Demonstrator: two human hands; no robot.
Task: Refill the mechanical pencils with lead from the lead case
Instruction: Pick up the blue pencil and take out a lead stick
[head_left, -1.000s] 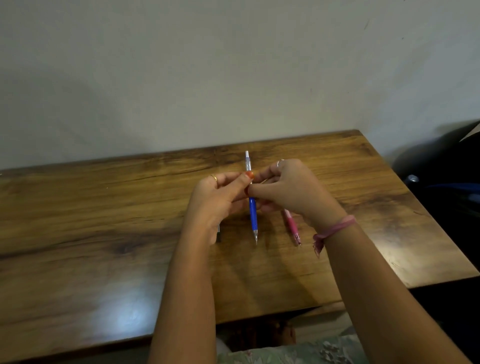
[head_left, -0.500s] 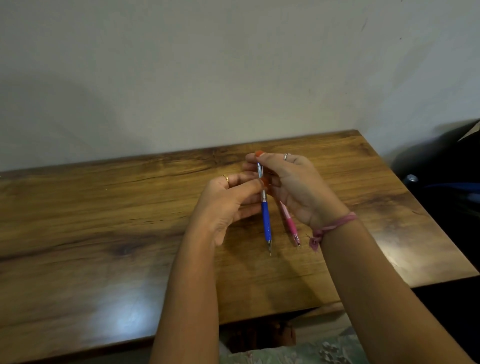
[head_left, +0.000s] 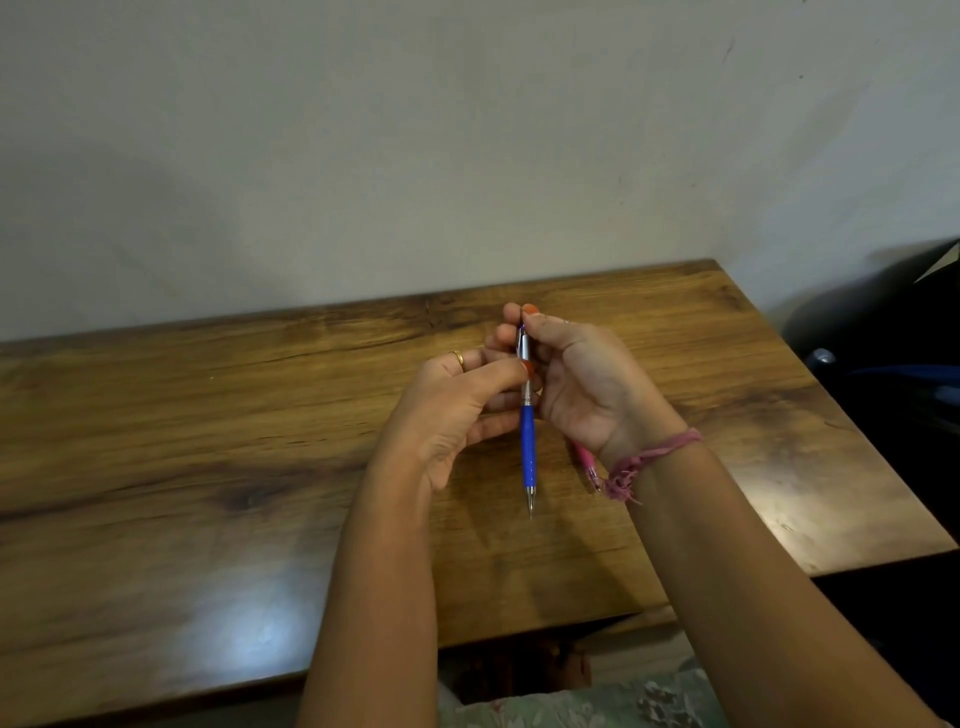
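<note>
Since a second ago the blue-and-silver mechanical pencil (head_left: 528, 441) has drifted rightward and sits lower, tip toward the person. The right hand (head_left: 582, 384) has left the barrel's middle and turned palm-up, its fingertips (head_left: 529, 310) now pinching the pencil's top end (hiding the cap). The left hand (head_left: 457, 410) followed, thumb on the silver section. The right wrist now covers more of the pink plastic pencil (head_left: 587, 462).

2 mechanical pencils: 1 blue pencil (head_left: 528, 447), 1 pink pencil (head_left: 587, 462) (partly hidden); 1 table (head_left: 208, 467).
</note>
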